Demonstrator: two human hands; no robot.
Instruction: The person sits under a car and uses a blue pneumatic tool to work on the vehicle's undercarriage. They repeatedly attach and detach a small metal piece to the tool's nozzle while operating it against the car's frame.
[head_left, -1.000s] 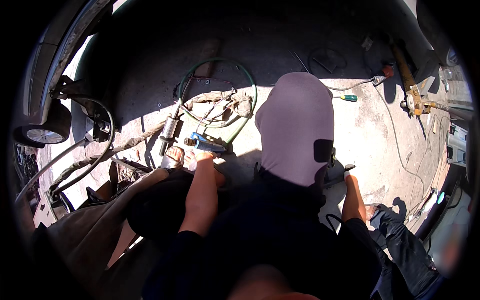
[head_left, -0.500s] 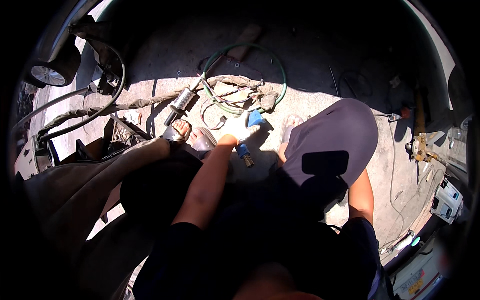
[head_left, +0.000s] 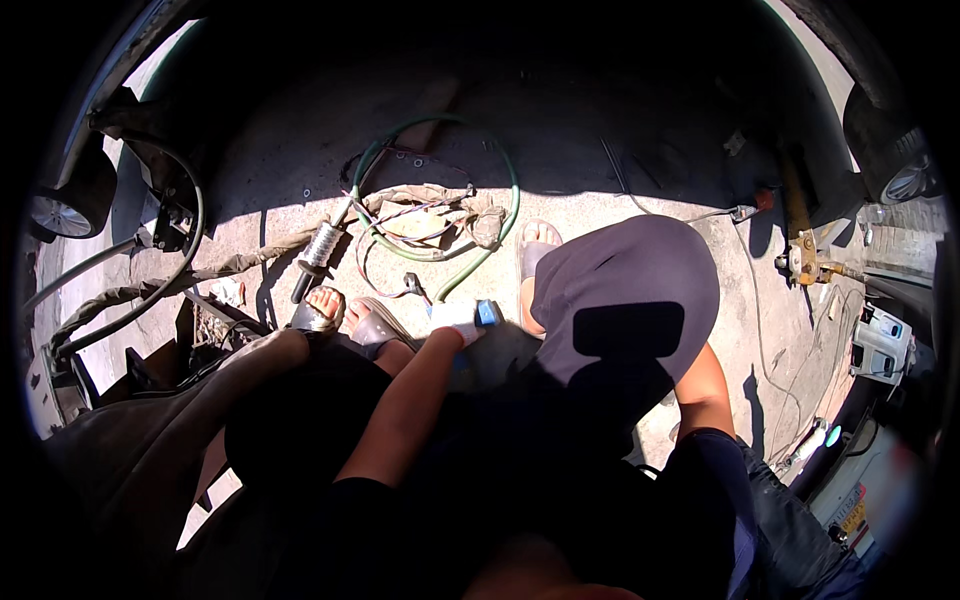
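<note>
My left hand [head_left: 455, 316], in a white glove, is closed around a blue tool [head_left: 487, 313] low between my knees. Only a short blue end of it stands out from the fingers; its lower part is lost in shadow. A green hose [head_left: 470, 275] runs down toward this hand from a loop on the ground. My right forearm [head_left: 704, 388] passes behind my raised right knee [head_left: 640, 265], which hides the right hand.
A tool with a silver coil and black handle [head_left: 320, 250] lies beyond a sandalled foot [head_left: 320, 306]. Wrapped cable [head_left: 225, 268] stretches leftward. A yellow metal part [head_left: 803, 258] and a white-grey case [head_left: 882, 341] are at right. Brown cloth [head_left: 200, 395] covers the near left.
My left hand has come closer to my body with the blue tool. The tool's brass-coloured end, visible before, no longer shows. The whole view has shifted a little.
</note>
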